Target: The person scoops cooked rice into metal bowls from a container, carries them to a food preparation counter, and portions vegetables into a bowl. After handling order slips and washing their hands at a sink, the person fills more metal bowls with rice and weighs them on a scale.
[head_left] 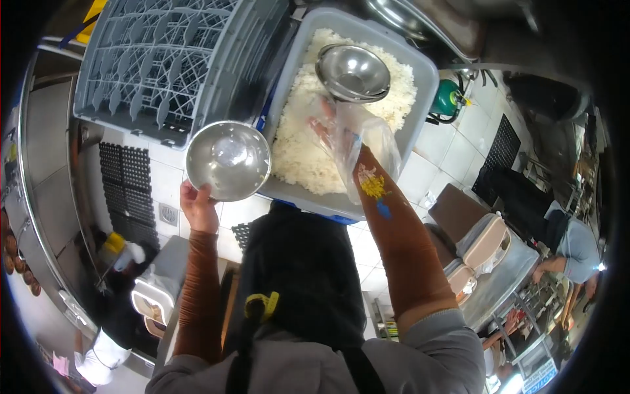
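Observation:
My left hand [199, 207] grips the lower rim of a shiny metal bowl [230, 172], tilted beside the tub, with a few white grains stuck inside. A grey plastic tub [425, 85] in front of me holds a thick layer of cooked white rice [302, 157]. Over the rice is my right hand [328, 125], covered by a loose clear plastic bag [374, 131]. Its fingers are stretched out and apart, with nothing visible in them; whether they touch the rice is unclear. Just beyond the fingertips, stacked metal bowls [354, 75] rest on the rice.
A grey dish rack [151, 65] stands left of the tub. Beyond the tub lie more metal bowls [403, 16], with a green cylinder [447, 98] to the right. Beige containers [484, 243] sit on a metal surface at right. Other people [581, 246] work at both sides.

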{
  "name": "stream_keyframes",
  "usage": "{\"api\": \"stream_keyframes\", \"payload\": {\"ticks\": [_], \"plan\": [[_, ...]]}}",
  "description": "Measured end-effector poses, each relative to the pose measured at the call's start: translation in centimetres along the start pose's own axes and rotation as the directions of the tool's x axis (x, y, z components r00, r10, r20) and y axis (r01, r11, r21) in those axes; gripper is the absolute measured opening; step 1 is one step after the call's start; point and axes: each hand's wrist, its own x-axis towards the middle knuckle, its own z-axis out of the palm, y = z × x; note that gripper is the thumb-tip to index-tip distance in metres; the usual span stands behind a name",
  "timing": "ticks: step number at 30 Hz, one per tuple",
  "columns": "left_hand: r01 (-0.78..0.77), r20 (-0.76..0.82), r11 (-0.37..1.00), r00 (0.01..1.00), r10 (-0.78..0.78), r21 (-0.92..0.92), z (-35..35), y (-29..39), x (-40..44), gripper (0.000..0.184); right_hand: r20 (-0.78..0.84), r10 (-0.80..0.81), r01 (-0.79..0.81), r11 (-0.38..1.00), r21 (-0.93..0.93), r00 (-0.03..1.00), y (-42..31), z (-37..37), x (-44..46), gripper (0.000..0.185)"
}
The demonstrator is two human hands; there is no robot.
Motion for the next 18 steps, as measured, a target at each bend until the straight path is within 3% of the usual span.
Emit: {"api": "stream_keyframes", "payload": {"ticks": [6, 7, 9, 10, 12, 15, 16, 18], "plan": [[0.008, -0.036, 1.000, 0.999, -0.008, -0.011, -2.3, -1.1, -1.8, 0.028, 0.367, 0.088, -0.123, 0.990, 0.074, 0.926, -6.5, 1.3, 3.6, 0.052], [0.011, -0.042, 1.000, 0.999, -0.011, -0.008, -2.5, -1.2, -1.9, 0.027, 0.359, 0.227, -0.386, 0.793, 0.472, 0.905, -6.9, 2.6, 2.7, 0.039], [0.015, -0.051, 1.000, 0.999, -0.016, -0.019, -2.7, -1.6, -2.1, 0.027, 0.250, 0.103, -0.145, 0.977, 0.155, 0.963, -8.1, 2.9, 0.5, 0.039], [0.017, -0.055, 0.999, 0.998, -0.019, -0.028, -3.2, -2.1, -2.1, 0.027, 0.214, 0.022, -0.018, 1.000, -0.022, 0.977, -9.1, 2.6, -0.6, 0.038], [0.021, -0.064, 0.999, 0.998, -0.023, -0.029, -3.4, -2.5, -2.4, 0.027, 0.357, 0.021, -0.007, 0.999, -0.040, 0.934, -10.4, 3.7, -2.5, 0.037], [0.030, -0.064, 1.000, 0.997, -0.031, -0.007, -3.2, -2.4, -2.9, 0.027, 0.396, 0.064, -0.102, 0.992, 0.075, 0.916, -8.4, 13.7, -7.8, 0.035], [0.036, -0.060, 0.999, 0.998, -0.036, -0.001, -3.4, -2.6, -3.1, 0.027, 0.577, 0.068, -0.114, 0.993, 0.044, 0.814, -10.1, 9.2, -7.0, 0.036], [0.038, -0.056, 0.999, 0.998, -0.037, 0.024, -3.5, -2.7, -3.4, 0.027, 0.584, 0.052, 0.029, 0.991, -0.127, 0.810, -11.3, 7.9, -6.2, 0.031]]}}
